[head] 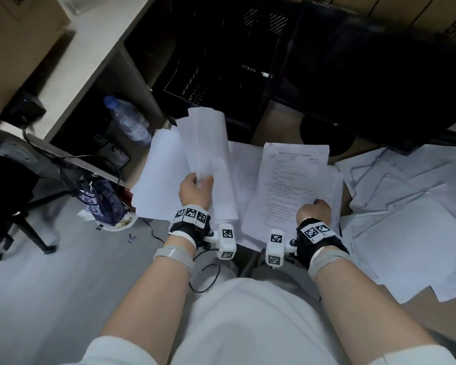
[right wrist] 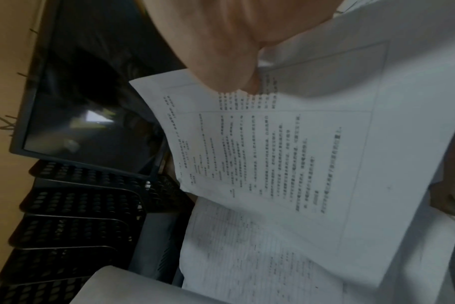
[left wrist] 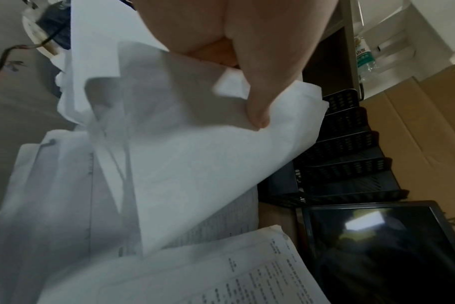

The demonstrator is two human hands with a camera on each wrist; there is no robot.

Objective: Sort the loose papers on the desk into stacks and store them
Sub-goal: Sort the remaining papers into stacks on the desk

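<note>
My left hand (head: 195, 192) pinches a bundle of white sheets (head: 208, 154) by its near edge, and the bundle curves upward over the desk. The left wrist view shows the thumb (left wrist: 257, 115) pressed on those sheets (left wrist: 195, 154). My right hand (head: 313, 210) grips a printed page stack (head: 292, 185) at its lower right corner, held flat above other papers. Seen from the right wrist, that printed page (right wrist: 286, 154) runs out from under the curled fingers (right wrist: 234, 67). More loose papers (head: 406, 212) lie scattered on the desk at the right.
A black mesh file tray (head: 216, 75) with several slots stands behind the papers, beside a dark monitor (head: 379, 88). A water bottle (head: 128, 119) lies in a shelf at the left. Cardboard boxes (left wrist: 416, 133) stand behind the tray. A chair base (head: 16, 214) sits lower left.
</note>
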